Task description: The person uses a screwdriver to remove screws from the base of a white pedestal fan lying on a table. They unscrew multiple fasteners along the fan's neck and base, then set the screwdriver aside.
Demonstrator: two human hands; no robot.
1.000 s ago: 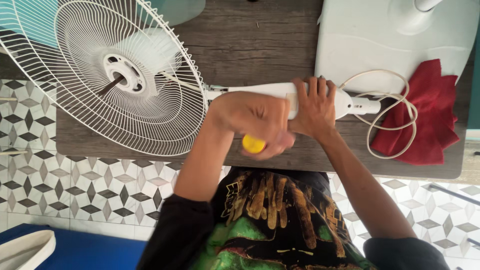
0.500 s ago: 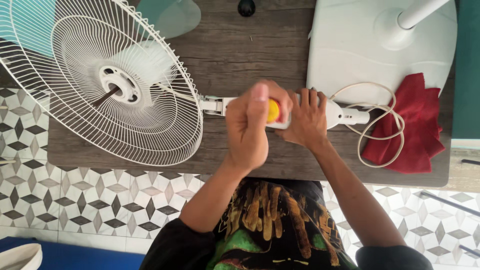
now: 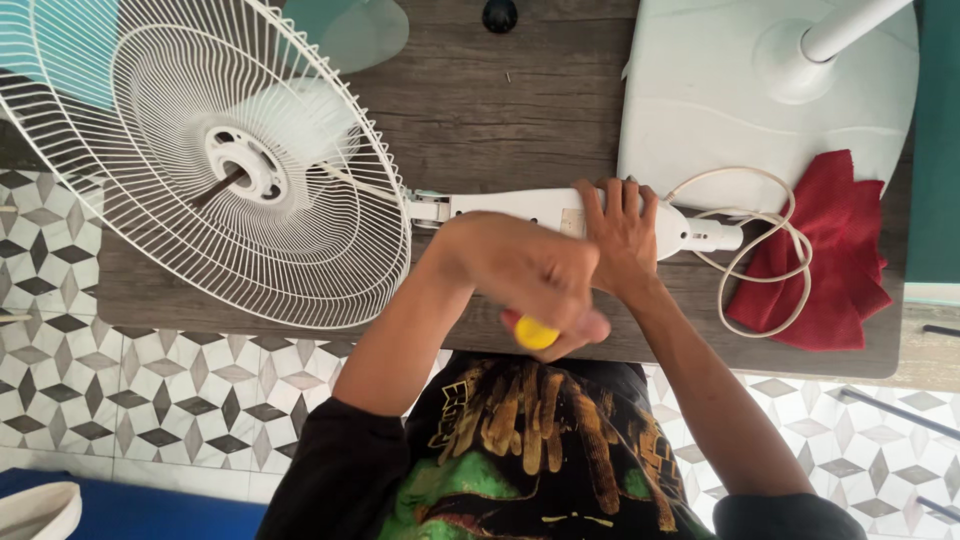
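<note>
- Fingers [image 3: 575, 325] of left hand [image 3: 525, 275] curled tight round yellow-handled tool [image 3: 535, 333]; only yellow butt end shows below fist, near table [image 3: 480, 110] front edge.
- Tool tip and shaft hidden by fist; kind of tool hard to make out.
- Left hand slightly blurred.
- Right hand [image 3: 622, 240] flat, fingers spread narrow, pressing on white fan neck [image 3: 530, 207]; palm covers part of neck.
- Fan neck lying across wooden table, between wire fan guard [image 3: 215, 165] and white cord [image 3: 755, 245].
- Guard cut off at left and top edge.
- White round base [image 3: 740, 100] top right, cut off at top; red cloth [image 3: 825, 255] beside it, under cord loop.
</note>
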